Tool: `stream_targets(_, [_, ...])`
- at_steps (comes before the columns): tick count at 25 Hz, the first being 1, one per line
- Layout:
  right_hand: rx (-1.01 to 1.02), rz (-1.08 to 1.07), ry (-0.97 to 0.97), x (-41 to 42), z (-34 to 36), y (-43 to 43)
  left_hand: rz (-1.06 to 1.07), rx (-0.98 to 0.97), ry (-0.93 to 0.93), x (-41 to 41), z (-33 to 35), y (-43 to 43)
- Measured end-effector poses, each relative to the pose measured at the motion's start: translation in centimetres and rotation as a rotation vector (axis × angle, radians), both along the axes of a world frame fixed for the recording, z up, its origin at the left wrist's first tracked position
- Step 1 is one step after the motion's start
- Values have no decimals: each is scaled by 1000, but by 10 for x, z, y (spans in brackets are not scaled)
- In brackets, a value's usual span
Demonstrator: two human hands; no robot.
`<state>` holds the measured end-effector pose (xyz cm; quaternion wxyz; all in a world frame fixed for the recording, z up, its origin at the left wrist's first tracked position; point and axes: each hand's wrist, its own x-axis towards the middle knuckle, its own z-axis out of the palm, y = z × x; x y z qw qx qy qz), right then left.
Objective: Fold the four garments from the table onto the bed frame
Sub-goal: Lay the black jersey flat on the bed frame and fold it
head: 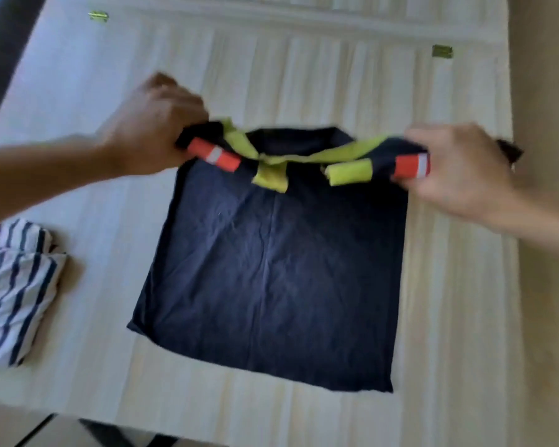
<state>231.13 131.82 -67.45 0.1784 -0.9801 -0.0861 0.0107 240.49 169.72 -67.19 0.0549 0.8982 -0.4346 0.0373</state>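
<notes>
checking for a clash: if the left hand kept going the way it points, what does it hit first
Probably the yellow-green collar of the navy shirt it grips: the left hand points right along the raised edge. The right hand lies farther on. Depth is unclear.

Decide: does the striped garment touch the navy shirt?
No, the striped garment lies apart from the navy shirt, a gap between them.

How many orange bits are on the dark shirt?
2 on the shirt: one orange bit at the left hand, another at the right hand. Folds may hide more.
</notes>
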Motion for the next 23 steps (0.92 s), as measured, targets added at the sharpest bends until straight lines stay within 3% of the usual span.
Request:
stream_targets(3, [-57,112,109,-122,-35,35,-80,155,78,-90,-39,50])
stream_targets(5, [-227,233,373,-203,-72,53,-102,400,246,-155,-78,85])
stream_targets(7, [-335,235,630,-249,-105,61,-31,464,407,-199,-111,107])
stream_targets(8, [-337,201,641,-255,-117,64,24,399,421,-211,-124,109])
stream_targets(11, [-159,60,402,-224,-137,75,354,147,367,-223,-152,74])
stream_targets(13, [-93,56,313,-184,-153,82,635,172,420,-231,-172,42])
stream_targets(15, [-134,79,341,-151,-175,77,768,296,570,-242,-194,22])
stream_targets(20, [-343,-35,441,-166,-196,40,547,442,534,-172,-211,31])
stream_targets(23, [-286,-4,533,-227,-173,65,443,605,412,-110,-191,22])
